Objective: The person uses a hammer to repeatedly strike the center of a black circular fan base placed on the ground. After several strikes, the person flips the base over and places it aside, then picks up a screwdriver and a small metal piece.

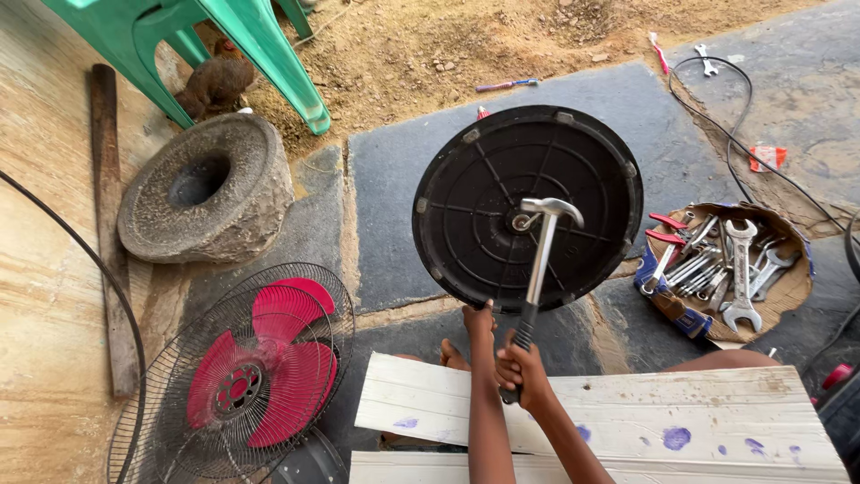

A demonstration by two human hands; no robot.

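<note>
The left hand (478, 321) pinches the lower rim of the black round base (528, 206), held upright above the white plank (627, 417). The right hand (524, 372) is wrapped tight around the hammer (540, 260), its head at the base's hub. Risk: a glancing strike could twist the base loose or hit the fingers (484, 314) beneath.

Ground: dark stone slabs (394, 179) bordered by sandy soil (430, 45). Laid directly on it: stone mortar (208, 188), fan head with red blades in wire guard (242, 376), tray of spanners (730, 269), white planks (609, 417), wooden batten (107, 224), green plastic chair (224, 45).
</note>
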